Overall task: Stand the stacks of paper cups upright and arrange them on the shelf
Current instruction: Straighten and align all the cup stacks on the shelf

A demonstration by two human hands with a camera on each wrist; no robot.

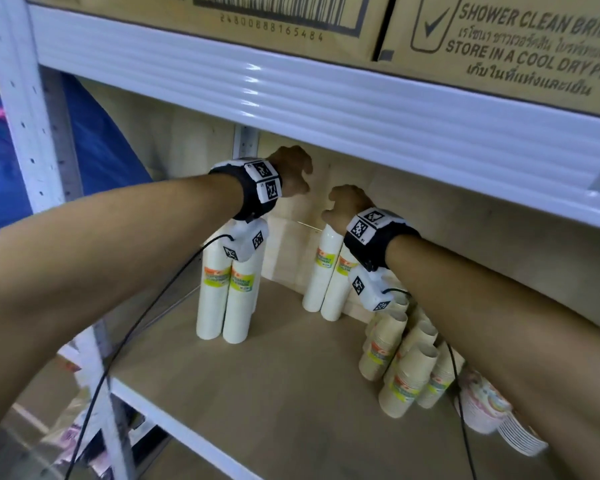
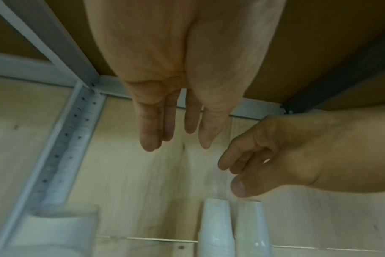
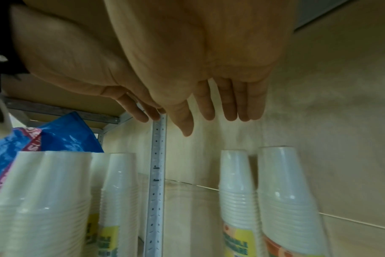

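Note:
Two upright white cup stacks stand at the back left of the shelf board. Another upright pair leans slightly on the back wall. Several brown cup stacks lie tilted in a heap on the right. My left hand hovers above the gap between the white pairs, its fingers straight and holding nothing. Just above the top of the right white pair is my right hand, with loose fingers and nothing in them. Its thumb is close over one stack.
The white beam of the upper shelf runs low over both wrists, with cardboard boxes on it. A blue bag is behind the left upright. Patterned cups lie at the far right. Black cables hang from both wrist cameras.

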